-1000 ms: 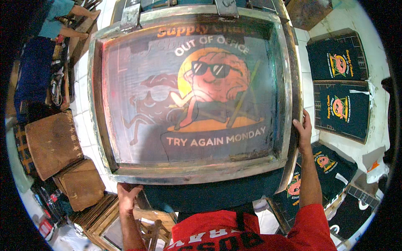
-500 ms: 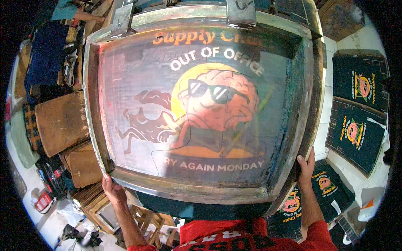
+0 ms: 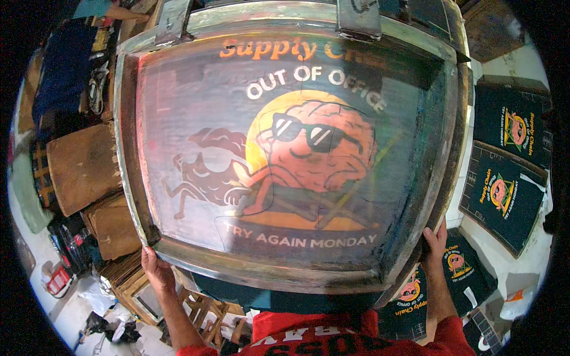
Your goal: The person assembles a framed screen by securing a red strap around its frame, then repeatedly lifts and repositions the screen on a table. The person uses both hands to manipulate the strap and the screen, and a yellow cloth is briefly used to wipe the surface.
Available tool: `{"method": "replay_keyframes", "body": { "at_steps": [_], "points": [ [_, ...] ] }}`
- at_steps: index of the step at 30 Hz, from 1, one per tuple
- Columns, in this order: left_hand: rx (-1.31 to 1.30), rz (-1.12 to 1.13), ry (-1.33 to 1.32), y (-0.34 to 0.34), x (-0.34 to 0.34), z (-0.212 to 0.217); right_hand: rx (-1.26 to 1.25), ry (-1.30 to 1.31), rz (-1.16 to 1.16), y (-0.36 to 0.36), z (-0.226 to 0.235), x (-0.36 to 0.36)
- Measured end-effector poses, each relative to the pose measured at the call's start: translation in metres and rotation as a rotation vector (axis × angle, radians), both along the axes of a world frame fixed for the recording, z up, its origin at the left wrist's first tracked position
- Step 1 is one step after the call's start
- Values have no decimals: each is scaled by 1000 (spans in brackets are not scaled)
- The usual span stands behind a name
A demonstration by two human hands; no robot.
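A large screen printing frame (image 3: 285, 274) spans the middle of the view, its worn rim stained with ink. Through its mesh (image 3: 190, 101) shows a dark shirt's print (image 3: 314, 142) of a pink brain figure in sunglasses against a yellow disc. A brown stencil shape (image 3: 208, 160) lies on the mesh left of it. My left hand (image 3: 157, 267) grips the frame's near left corner, thumb on the rim. On the near right side, my right hand (image 3: 436, 243) is closed round the frame's edge. Its fingertips are partly hidden. Dark cloth (image 3: 255, 296) shows under the near edge.
Two metal clamps (image 3: 358, 21) hold the frame's far side. Printed dark shirts (image 3: 504, 193) lie on boards to the right. Brown boards (image 3: 83, 169) are stacked at left, above a cluttered floor. Another person's arm (image 3: 124, 13) reaches in at the far left.
The shirt print has shifted slightly right within the frame and shows more evenly through the mesh. The clamps sit slightly farther right in view. Both hands keep their grip on the frame.
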State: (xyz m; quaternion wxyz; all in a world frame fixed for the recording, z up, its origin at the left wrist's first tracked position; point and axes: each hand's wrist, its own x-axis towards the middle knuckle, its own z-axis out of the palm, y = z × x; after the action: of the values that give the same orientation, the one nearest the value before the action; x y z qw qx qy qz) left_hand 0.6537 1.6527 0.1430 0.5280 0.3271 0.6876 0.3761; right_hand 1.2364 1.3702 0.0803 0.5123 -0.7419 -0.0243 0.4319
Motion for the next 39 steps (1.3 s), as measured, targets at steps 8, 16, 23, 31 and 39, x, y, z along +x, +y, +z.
{"method": "replay_keyframes", "body": {
  "at_steps": [8, 16, 23, 31, 39],
  "points": [
    [-73, -131, -49, 6, -26, 2, -14, 201, 52, 12, 13, 14],
    [-46, -181, 56, 15, -10, 10, -282, -1414, 364, 127, 38, 27],
    [-33, -130, 125, 13, 6, 14, 100, -1099, 1217, 238, 82, -43],
    [517, -433, 1226, 16, 106, 14, 180, -985, 1319, 242, 74, -46],
    [692, -1095, 947, 36, 302, -2, 263, -1010, 279, 203, 58, 85]
  ]
}}
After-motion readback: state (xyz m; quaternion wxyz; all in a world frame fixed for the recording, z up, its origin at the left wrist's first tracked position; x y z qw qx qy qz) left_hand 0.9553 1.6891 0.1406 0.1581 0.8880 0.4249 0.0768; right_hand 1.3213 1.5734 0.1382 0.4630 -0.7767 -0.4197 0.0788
